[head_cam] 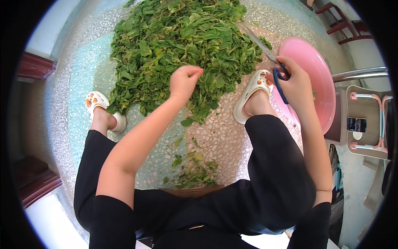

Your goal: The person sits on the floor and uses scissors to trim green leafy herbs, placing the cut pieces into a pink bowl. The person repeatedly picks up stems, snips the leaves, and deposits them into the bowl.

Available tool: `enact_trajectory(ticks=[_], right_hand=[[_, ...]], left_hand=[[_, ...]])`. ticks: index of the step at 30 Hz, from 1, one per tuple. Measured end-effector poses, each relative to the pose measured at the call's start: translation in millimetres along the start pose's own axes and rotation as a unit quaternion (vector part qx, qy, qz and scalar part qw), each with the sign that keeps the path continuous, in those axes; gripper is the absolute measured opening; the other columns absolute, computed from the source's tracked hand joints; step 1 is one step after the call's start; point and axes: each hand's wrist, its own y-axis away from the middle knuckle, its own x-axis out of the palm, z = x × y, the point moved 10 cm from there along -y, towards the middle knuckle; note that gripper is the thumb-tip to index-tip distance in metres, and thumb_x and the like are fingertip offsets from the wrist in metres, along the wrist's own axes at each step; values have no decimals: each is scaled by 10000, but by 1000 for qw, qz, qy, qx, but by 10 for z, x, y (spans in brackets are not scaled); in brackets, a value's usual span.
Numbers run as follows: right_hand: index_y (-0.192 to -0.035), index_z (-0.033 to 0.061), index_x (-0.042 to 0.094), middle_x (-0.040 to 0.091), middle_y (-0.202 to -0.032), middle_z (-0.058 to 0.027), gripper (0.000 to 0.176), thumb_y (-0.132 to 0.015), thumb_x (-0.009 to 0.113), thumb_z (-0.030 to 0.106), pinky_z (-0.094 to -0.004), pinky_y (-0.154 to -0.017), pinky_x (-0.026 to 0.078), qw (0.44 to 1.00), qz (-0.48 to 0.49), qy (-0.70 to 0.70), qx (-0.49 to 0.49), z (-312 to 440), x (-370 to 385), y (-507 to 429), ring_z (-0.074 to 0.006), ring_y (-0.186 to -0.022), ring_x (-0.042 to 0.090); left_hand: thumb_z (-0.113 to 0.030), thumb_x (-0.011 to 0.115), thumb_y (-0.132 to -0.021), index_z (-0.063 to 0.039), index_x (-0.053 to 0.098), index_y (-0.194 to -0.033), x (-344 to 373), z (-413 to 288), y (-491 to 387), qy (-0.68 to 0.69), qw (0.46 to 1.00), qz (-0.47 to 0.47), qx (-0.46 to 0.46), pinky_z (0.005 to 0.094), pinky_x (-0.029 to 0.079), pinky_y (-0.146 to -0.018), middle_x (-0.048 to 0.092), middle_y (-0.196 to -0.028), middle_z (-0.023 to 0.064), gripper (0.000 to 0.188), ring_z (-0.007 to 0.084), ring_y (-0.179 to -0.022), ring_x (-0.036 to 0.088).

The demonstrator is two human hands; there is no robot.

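A broad pile of leafy green stems (pixel 186 40) lies on the terrazzo floor before me. Over its near part is my left hand (pixel 185 82), thumb and fingers drawn together. Whether a leaf or stem is pinched between the fingertips is not clear. My right hand (pixel 293 79) grips a pair of scissors (pixel 281 90) by its dark blue handles. The long metal blades point up and to the left, past the pile's right edge, and look blurred. Just beyond this hand stands a large pink plastic basin (pixel 323 93), partly hidden by my forearm, with a bit of green inside.
My feet in white clogs (pixel 245 107) flank the pile. Loose leaf scraps (pixel 196 174) lie between my legs. On the right are a folding table (pixel 368 143) with a phone (pixel 357 125) on it and a metal bar (pixel 357 74). A dark red wooden chair (pixel 342 25) stands farther off.
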Motion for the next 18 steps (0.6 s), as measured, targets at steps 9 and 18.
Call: enact_trajectory(ticks=[9, 18], right_hand=[[-1108, -15, 545, 647, -874, -78, 386, -762, 699, 60, -251, -713, 492, 972, 228, -31, 37, 257, 818, 333, -102, -813, 611], [-1074, 27, 578, 628, -774, -5, 445, -696, 790, 128, -223, -606, 432, 887, 455, -81, -26, 826, 1314, 1019, -57, -696, 543]], left_hand=[[-185, 590, -884, -37, 630, -1074, -666, -289, 696, 199, 926, 253, -198, 214, 480, -630, 678, -898, 32, 244, 77, -733, 595], [-33, 654, -819, -23, 554, -1104, -1348, -408, 1807, 320, 829, 269, -371, 198, 490, -743, 651, -1005, 92, 302, 102, -880, 617]])
